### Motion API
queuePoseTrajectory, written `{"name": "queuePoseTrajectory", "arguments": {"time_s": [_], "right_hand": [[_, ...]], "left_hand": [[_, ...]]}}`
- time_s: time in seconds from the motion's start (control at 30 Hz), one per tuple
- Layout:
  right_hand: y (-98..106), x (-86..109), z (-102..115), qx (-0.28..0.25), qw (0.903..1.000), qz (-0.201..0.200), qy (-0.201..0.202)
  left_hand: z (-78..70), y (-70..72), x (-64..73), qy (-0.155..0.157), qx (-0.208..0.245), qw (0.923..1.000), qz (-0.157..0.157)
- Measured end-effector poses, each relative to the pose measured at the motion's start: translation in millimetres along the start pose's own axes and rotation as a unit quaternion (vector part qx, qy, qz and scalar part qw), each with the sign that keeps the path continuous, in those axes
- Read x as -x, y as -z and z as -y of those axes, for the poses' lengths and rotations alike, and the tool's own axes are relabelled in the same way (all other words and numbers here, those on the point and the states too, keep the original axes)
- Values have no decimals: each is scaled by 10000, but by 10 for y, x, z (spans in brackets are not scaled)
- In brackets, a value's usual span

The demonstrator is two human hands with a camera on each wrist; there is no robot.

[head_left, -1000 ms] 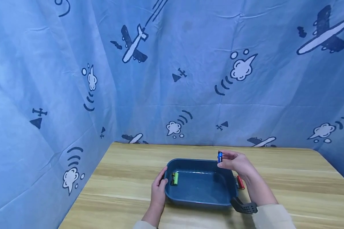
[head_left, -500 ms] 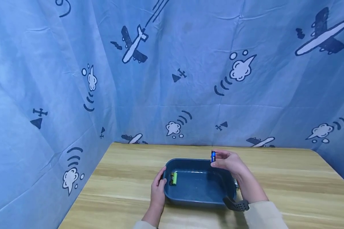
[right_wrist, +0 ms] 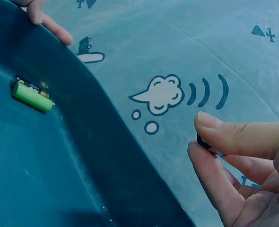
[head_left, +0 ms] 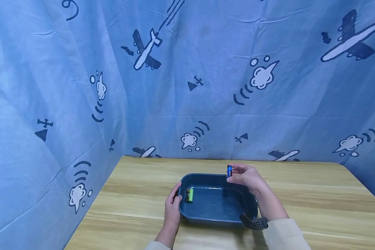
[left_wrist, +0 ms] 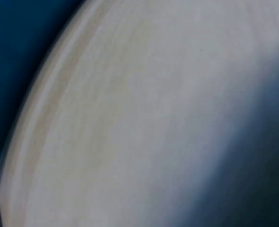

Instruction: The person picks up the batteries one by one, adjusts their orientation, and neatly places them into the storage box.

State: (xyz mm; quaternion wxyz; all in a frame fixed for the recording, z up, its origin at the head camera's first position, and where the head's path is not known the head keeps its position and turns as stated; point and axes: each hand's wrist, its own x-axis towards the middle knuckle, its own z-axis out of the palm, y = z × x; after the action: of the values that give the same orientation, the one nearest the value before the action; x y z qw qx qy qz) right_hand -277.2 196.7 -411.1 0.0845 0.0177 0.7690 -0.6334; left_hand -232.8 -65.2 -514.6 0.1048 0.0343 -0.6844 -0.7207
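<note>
Right hand [head_left: 248,177] pinches a blue battery [head_left: 229,171]; left hand [head_left: 173,205] grips a tub [head_left: 214,210].
A loosened pinch could drop it outside.

place: screened-off booth, room type unclear | signs: airplane-print cloth [head_left: 212,104] around wood-grain table [head_left: 128,205]

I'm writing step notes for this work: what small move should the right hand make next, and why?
Probably lower the blue battery into the bin: the right hand pinches it near the far rim in the head view, the left hand holds the bin's left end, and a green battery and a black battery lie inside.
</note>
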Motion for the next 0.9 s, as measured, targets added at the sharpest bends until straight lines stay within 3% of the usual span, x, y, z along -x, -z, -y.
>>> {"name": "queuePoseTrajectory", "arguments": {"time_s": [0.43,0.9], "right_hand": [[-126,-41,16,-185,9997,136,14],[-269,-93,104,-145,9997,135,-136]], "left_hand": [[57,-4,2,-58,75,10000,-17],[12,-1,-4,-52,84,10000,14]]}}
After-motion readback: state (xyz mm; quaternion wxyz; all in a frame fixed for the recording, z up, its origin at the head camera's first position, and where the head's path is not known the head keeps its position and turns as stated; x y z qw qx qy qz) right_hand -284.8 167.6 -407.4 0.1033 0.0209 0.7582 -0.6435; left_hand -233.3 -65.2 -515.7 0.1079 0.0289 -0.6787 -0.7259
